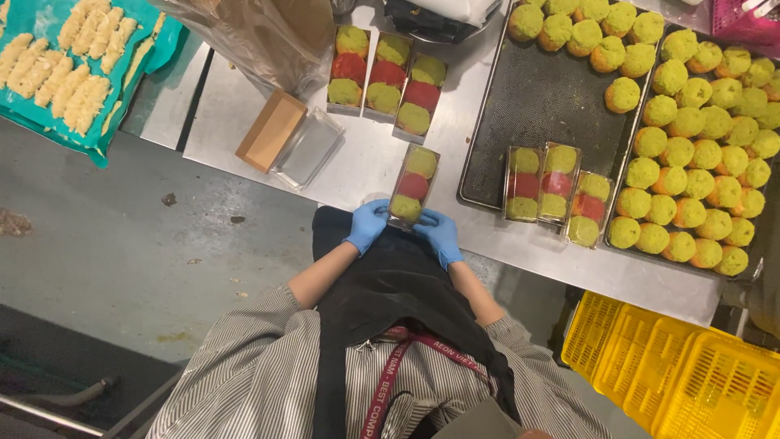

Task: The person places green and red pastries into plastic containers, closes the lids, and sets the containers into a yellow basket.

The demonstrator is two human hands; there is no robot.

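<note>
Blue gloves cover both hands in the head view: the left hand (367, 224) and the right hand (439, 234) press from either side on the near end of a long clear plastic box (413, 186) holding green, red and green round cakes, which lies on the brushed steel table (357, 162) at the centre of the frame, fingers curled against its corners. Above it, near the top centre, three filled clear boxes (386, 76) of the same kind lie side by side. To the left sit a tan cardboard carton (270, 129) and a stack of empty clear lids (308, 148), touching each other. Right of centre, three more filled boxes (557, 193) rest on the near edge of a dark perforated baking tray (540, 97), which carries loose green crumbed balls (587, 24) along its top. A second tray (764, 264) at the far right is packed with green and orange balls. A teal tray of pale finger pastries (69, 69) fills the upper left; yellow plastic crates (678, 370) stand at lower right. A red lanyard (386, 378) hangs over the striped shirt.
</note>
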